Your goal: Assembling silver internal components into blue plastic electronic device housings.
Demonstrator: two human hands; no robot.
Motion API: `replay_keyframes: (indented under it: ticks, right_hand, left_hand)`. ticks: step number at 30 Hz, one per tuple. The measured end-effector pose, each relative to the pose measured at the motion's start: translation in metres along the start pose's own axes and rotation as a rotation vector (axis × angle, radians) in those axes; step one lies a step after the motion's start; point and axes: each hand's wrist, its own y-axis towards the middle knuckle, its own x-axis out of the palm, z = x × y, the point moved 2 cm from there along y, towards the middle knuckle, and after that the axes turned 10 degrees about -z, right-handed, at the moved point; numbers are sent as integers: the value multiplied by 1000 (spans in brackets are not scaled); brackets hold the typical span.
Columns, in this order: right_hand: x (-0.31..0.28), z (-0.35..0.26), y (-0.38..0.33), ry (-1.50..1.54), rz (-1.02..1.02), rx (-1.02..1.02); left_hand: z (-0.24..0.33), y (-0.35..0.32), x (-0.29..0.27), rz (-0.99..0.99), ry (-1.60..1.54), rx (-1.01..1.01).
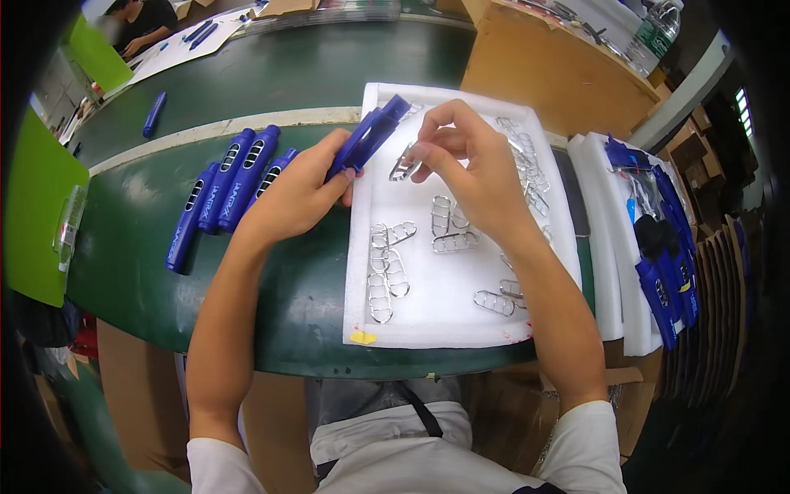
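Left, on green counter (pixel 123 247): several blue casings (pixel 245 185), side by side. Left hand (pixel 304 189): grip wrapped round held casing (pixel 369 140), raised at left wall of foam tray (pixel 444 336). Right hand (pixel 473 169): grip narrow, pinching silver frame (pixel 401 167) above tray; loose frames (pixel 457 242) lie inside. Far right: blue parts (pixel 654 288).
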Motion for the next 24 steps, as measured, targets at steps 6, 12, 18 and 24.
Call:
replay_keyframes:
  ticks: [6, 12, 18, 24]
  right_hand:
    - [8, -3, 1, -252, 84, -200]
    - [14, 1, -1, -294, 280, -225]
    - [19, -4, -2, -361, 388, -268]
    - [21, -3, -2, -360, 367, -269]
  left_hand:
    - [5, -1, -4, 89, 71, 62]
    - [12, -2, 2, 70, 150, 73]
    - [26, -5, 10, -26, -145, 140]
    - [21, -6, 11, -45, -171, 160]
